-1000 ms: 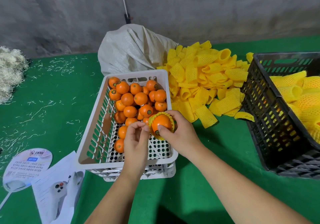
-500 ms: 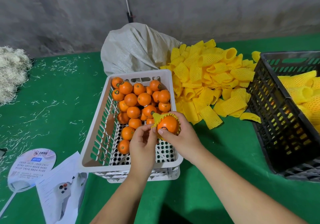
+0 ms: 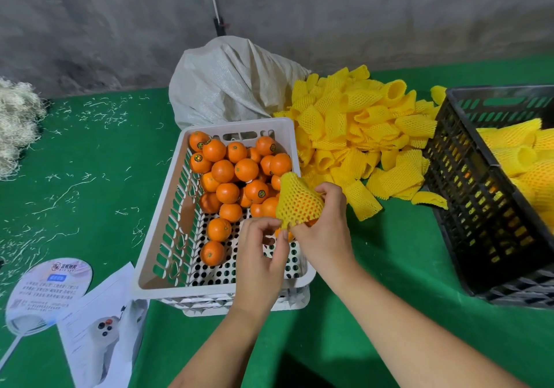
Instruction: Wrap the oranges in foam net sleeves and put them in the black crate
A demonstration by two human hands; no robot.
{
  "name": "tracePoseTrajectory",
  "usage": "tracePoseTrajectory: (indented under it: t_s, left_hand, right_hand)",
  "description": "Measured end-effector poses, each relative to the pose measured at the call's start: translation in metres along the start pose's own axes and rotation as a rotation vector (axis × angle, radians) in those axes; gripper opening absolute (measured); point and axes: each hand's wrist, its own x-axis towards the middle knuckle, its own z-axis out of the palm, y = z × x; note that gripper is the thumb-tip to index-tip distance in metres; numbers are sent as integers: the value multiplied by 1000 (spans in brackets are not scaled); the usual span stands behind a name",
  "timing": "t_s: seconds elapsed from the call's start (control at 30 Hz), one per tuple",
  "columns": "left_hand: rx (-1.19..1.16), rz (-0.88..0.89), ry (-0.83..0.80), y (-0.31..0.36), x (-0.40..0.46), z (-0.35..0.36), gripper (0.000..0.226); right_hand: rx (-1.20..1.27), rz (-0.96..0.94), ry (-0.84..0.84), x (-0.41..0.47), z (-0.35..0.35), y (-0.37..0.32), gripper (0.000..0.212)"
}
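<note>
Most of the orange [image 3: 310, 222] in hand is hidden: the yellow foam net sleeve [image 3: 298, 200] covers nearly all of it, and only a sliver of peel shows at the sleeve's lower edge and through the mesh. The right hand [image 3: 325, 234] is curled around the sleeved fruit from the right, fingers closed on the net, holding it above the near right corner of the white crate [image 3: 156, 255]. The left hand [image 3: 260, 255] pinches the sleeve's bottom edge between thumb and fingertips, the other fingers loosely bent; it blocks part of the white crate's perforated floor.

Bare oranges [image 3: 236, 174] are heaped toward the far end of that crate, a few lying nearer. To the right lies a pile of loose sleeves [image 3: 365, 130] on the green cloth [image 3: 90, 177], with a white sack [image 3: 227, 88] behind. The black crate [image 3: 479, 195] stands well apart on the right, cut off by the frame edge, with sleeved fruit inside; how many, I cannot tell. At the near left lie a round printed fan [image 3: 45, 294] and a paper sheet [image 3: 102, 327], their small print illegible. A tangle of pale straw [image 3: 15, 124] is cut off at the left edge.
</note>
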Motion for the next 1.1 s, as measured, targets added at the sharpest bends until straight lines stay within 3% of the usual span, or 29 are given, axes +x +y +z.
tracePoseTrajectory:
  t_s: [0.13,0.33,0.47,0.67,0.77,0.87,0.97,1.1]
  left_hand:
    - [8,-84,-66,2,7,4,42]
    - [-209,-218,76,-3,6,-5,30]
    - [-212,-193,131,0,5,-3,25]
    - [-196,-116,51,7,4,-2,13]
    - [-373,-250,-32,13,8,-7,19]
    - [-433,-440,-114,15,19,-10,40]
    - [-504,-612,-207,13,30,-12,45]
    - [-552,-711,-278,7,32,-15,55]
  right_hand:
    - [264,78,-136,1,-1,-9,76]
    - [354,106,-381,5,-9,-12,84]
    - [349,79,-228,1,-5,-13,72]
    - [463,165,85,-2,19,-13,55]
    - [468,168,51,-3,22,-15,62]
    - [384,105,-165,-5,21,-14,71]
    - [268,24,-385,-10,18,-13,68]
    - [108,-69,-319,-10,12,-9,60]
